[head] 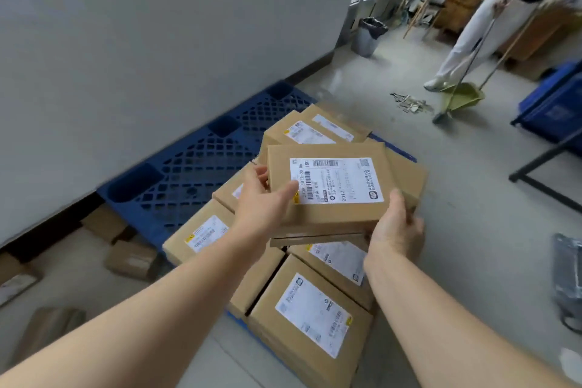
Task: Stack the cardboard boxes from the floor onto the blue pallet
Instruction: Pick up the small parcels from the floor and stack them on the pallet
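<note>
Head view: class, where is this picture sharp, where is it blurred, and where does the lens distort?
Head view: sharpest on the held box, though its label's small print is unreadable; the person sweeping top right is soft; floor near the bin shows glare; forearms stretch toward the lower corners.

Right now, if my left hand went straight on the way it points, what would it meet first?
The held box, which the left hand grips; beyond it, probably the far stacked boxes, depth unclear.

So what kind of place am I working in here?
Likely a parcel storeroom or warehouse: labelled cardboard boxes stacked on a blue pallet, the shipping label on the held box, and a blue crate.
</note>
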A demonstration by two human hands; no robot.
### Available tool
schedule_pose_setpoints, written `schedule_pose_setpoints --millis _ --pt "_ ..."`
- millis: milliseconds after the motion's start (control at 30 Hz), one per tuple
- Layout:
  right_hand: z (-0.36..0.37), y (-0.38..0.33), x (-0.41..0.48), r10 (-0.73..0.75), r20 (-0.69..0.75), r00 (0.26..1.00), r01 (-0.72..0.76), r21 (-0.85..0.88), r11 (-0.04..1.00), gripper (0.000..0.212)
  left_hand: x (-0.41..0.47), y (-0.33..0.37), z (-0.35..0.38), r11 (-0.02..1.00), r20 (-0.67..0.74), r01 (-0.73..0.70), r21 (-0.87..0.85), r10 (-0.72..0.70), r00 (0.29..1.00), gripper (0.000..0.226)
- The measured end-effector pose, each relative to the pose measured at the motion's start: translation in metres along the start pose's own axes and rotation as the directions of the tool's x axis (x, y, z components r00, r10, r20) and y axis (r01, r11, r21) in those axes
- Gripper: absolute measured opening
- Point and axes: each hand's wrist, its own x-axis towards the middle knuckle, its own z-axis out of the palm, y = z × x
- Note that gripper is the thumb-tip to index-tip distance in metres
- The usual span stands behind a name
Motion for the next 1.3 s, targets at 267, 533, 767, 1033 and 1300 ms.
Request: schedule_pose_setpoints --millis 267,533,767,1033,1300 --pt "-0.048 -0.006 0.065 0.107 -0.28 0.954 -0.097 0.051 0.994 0.051 0.014 -0.004 0.104 0.929 0.18 -0.113 0.353 0.051 0.982 0.06" --pt "-0.058 0.007 0.101 0.161 -0.19 0.968 -0.168 -0.022 0.986 0.042 0.046 -0.023 0.144 0.891 0.199 -0.061 0.45 -0.033 0.979 0.039" --pt "-0.056 0.015 0.125 0.191 -0.119 0.974 -0.202 -0.09 0.975 0.033 0.063 -0.029 0.159 0.795 0.095 -0.036 0.605 -0.027 0.995 0.032" --pt "-0.055 0.031 0.141 0.231 0.008 0.973 -0.229 -0.104 0.968 0.014 0.068 -0.037 0.17 0.728 0.024 0.019 0.685 -0.048 0.999 0.035" --pt "-0.05 0.045 0.15 0.23 0.043 0.972 -0.225 -0.103 0.969 0.038 0.067 -0.047 0.171 0.73 0.061 0.033 0.683 -0.102 0.993 0.015"
